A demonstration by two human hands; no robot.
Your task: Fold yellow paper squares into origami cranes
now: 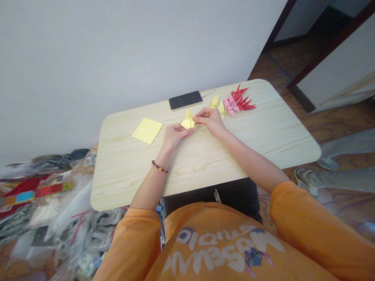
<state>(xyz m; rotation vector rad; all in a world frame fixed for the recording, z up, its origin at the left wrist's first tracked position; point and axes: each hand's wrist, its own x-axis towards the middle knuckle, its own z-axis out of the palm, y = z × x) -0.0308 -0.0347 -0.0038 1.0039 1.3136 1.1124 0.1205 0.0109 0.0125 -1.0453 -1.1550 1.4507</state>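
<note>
Holding a small folded yellow paper (188,121), both hands sit just in front of the phone (185,100), on the side nearer the person. The left hand (175,136) has its grip clamped on the paper's lower left part, with the thumb on top. The right hand (210,119) has its grip pinched on the paper's right edge with the fingertips. One point of the paper sticks up. It is hard to tell if the paper touches the tabletop (263,136). A flat yellow sheet (147,130) lies left of the phone and nearer the person. Right of the phone lie more yellow folds (215,101), then a pink flower (231,105), then red folds (242,99), all close together. A bead band (159,167) is on the left wrist. The phone is dark and lies flat by the wall.
</note>
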